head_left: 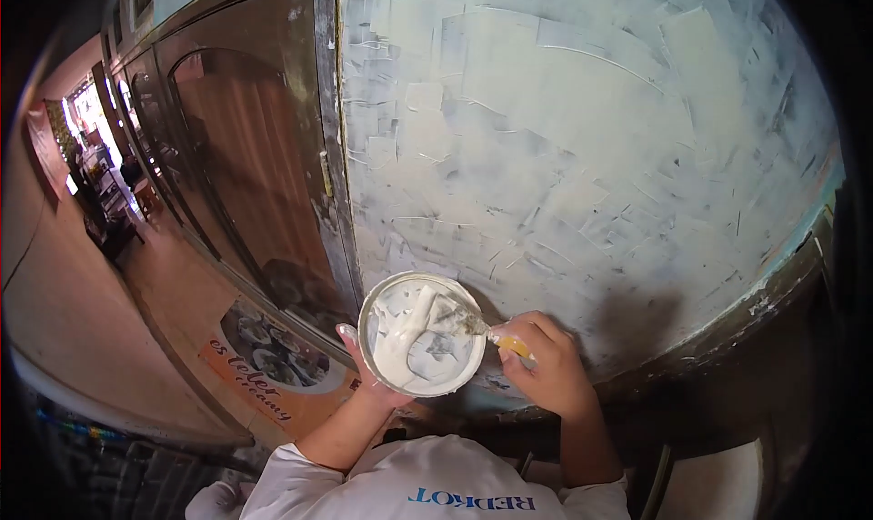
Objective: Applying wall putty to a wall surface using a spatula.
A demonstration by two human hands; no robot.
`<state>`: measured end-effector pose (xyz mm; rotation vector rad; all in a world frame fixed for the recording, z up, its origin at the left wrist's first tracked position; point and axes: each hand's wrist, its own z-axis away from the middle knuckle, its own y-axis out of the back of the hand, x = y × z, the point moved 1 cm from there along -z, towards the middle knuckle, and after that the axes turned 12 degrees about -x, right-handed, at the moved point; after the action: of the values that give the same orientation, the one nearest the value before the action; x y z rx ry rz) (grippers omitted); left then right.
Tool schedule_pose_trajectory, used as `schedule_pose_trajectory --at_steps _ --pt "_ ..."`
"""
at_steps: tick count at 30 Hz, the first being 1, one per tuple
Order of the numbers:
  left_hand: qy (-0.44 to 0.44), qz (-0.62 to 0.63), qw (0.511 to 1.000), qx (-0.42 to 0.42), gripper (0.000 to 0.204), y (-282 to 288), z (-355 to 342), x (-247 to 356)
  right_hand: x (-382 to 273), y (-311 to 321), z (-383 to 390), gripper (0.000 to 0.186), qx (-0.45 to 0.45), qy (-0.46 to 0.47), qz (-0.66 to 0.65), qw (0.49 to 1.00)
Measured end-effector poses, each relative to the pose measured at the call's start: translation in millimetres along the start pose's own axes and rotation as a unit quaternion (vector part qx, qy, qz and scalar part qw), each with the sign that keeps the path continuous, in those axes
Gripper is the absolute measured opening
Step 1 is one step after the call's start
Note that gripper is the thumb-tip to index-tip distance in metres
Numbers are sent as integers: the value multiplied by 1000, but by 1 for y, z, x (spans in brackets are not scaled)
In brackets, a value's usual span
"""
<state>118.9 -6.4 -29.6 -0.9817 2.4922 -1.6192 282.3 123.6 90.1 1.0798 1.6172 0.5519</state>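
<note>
My left hand (371,375) is wrapped round the left side of a round, shallow white tub (366,361), with the thumb up along its rim and the other fingers hidden beneath. Thick white paste (400,340) is smeared inside it, heaped in a ridge near the middle. In my right hand (546,361) is a putty knife (512,344) with a yellow handle. Its paste-coated blade reaches over the right rim and touches the paste. Right behind the tub stands a wall (582,138) covered in uneven, overlapping white strokes, with bluish patches showing through.
A dark wooden frame (332,156) borders the wall on the left, beside a brown door (245,147) with a curtained panel. An orange printed banner (264,375) lies low at the left. A dark ledge (727,315) runs along the wall's lower right edge.
</note>
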Motion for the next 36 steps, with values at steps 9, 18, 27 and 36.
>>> schedule_pose_trajectory --at_steps 9,18,27,36 --pt "-33 16 998 54 117 -2 16 -10 14 -2 8 27 -27 18 36 999" --pt "-55 26 996 65 117 -5 21 -11 15 -2 8 27 -26 33 31 999" --pt "-49 61 995 60 112 10 20 -4 16 -8 -1 24 -43 20 5 999" --pt "-66 34 994 77 111 9 16 23 8 -17 -25 33 -10 95 83 992"
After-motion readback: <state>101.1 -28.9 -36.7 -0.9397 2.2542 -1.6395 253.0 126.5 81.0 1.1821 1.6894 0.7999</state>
